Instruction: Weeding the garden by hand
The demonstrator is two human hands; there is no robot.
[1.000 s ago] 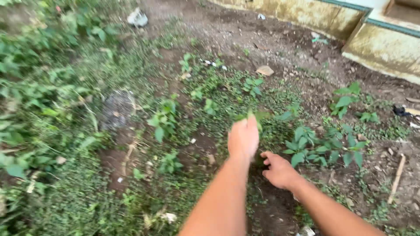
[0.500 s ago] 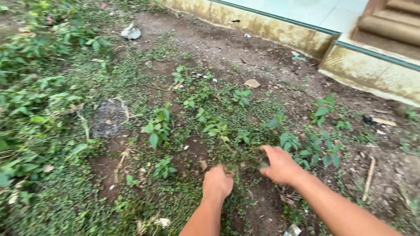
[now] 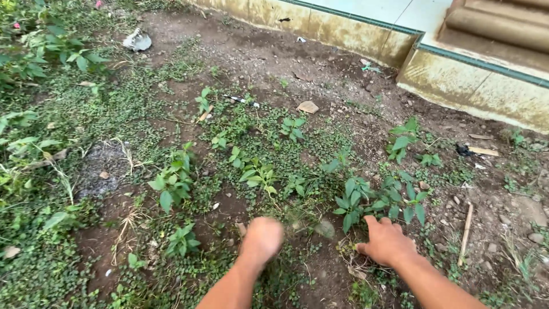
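Far left, thick green ground cover [image 3: 40, 171] and taller leafy plants; a grey patch of bare ground [image 3: 100, 169] sits among it, with a pale crumpled bit of litter [image 3: 137, 40] up near the top. Moving right, a broad-leaved weed [image 3: 171, 183] stands alone in brown soil, a smaller one [image 3: 182, 239] just below it. The person's left hand [image 3: 262, 239] comes next, low over the dirt, motion-blurred, curled into a loose fist; cannot tell whether it holds anything. Just ahead of it, a cluster of small weeds [image 3: 257, 171] roots in the soil, near but apart from the knuckles. A flat tan stone [image 3: 309, 107] lies further up. Right hand [image 3: 388, 243] rests fingers spread, palm down on the ground, grip wide, holding nothing visible; its fingertips touch the base of a dark-leaved weed clump [image 3: 372, 200] right in front. Further right, a thin stick [image 3: 465, 234] lies on bare dirt. Upper right, a stained concrete ledge [image 3: 469, 86] with a green edge and steps above.
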